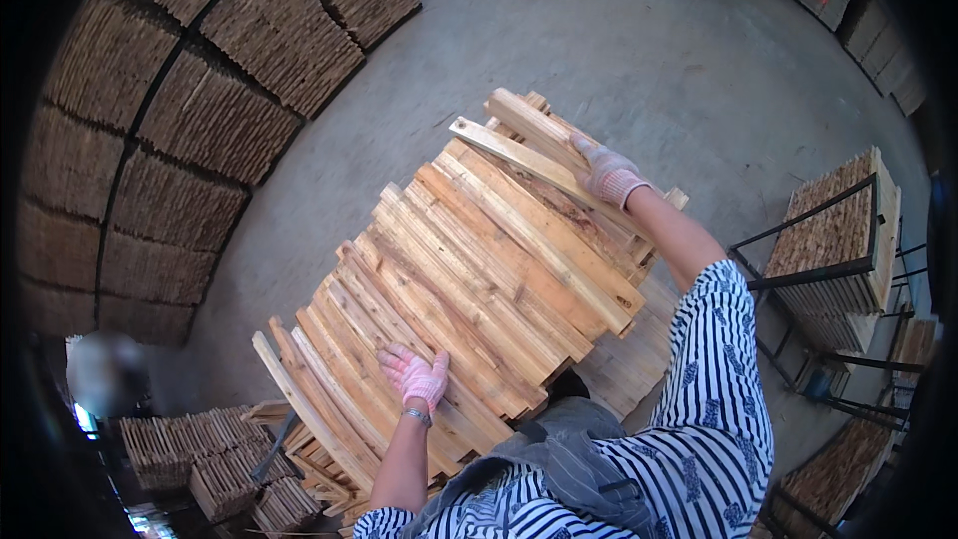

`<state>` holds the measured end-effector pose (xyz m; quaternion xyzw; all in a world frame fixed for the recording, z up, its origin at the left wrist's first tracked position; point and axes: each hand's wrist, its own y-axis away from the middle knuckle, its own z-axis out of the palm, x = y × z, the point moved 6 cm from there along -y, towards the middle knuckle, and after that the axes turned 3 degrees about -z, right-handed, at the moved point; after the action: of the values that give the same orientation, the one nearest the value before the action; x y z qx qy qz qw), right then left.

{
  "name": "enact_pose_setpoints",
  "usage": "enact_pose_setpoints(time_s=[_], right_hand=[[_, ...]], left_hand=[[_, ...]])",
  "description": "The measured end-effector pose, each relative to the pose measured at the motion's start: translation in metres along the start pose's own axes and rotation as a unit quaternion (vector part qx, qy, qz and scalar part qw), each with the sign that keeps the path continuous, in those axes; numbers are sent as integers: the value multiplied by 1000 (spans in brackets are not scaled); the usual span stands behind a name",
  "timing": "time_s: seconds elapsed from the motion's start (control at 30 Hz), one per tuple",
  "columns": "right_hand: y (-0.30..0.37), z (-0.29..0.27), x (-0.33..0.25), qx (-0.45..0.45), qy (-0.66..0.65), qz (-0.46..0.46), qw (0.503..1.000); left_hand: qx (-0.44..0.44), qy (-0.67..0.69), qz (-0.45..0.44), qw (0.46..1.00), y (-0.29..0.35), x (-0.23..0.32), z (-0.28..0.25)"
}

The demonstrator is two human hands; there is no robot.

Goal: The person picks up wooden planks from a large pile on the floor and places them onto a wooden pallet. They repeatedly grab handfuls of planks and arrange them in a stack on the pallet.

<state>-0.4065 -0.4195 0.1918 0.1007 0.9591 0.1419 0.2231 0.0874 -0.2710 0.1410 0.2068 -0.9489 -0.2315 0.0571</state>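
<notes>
Two gloved hands steady a big armful of rough-sawn wooden slats over a concrete floor.

The left hand (417, 376), in a pink knit glove, lies flat and spread on the near end of the bundle of slats (479, 279), fingers open, pressing rather than clamped. The right hand (607, 175), in the same kind of glove, is curled around the far end of one loose slat (519, 155) lying askew across the top. The bundle holds several dozen slats, too many to count, and its near ends fan out raggedly past the left hand. Bare concrete floor (559, 30) lies open beyond the far end. Stacked slat walls (190, 110) close in the left side; two metal-framed racks (838, 240) of cut wood stand to the right, and smaller slat bundles (200, 459) sit low at the left.
</notes>
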Motion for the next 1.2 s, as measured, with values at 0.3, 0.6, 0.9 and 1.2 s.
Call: enact_pose_setpoints(time_s=[0.3, 0.6, 0.9, 1.2], right_hand=[[18, 24, -26, -56, -2, 35, 998], [30, 48, -49, -54, 234, -38, 970], [39, 6, -40, -29, 12, -7, 999], [16, 59, -16, 39, 70, -55, 995]], left_hand=[[29, 16, -2, 999, 2, 1, -3], [19, 21, -6, 1000, 5, 9, -8], [25, 33, 1, 999, 7, 4, -6], [-8, 26, -15, 1000, 6, 9, -7]])
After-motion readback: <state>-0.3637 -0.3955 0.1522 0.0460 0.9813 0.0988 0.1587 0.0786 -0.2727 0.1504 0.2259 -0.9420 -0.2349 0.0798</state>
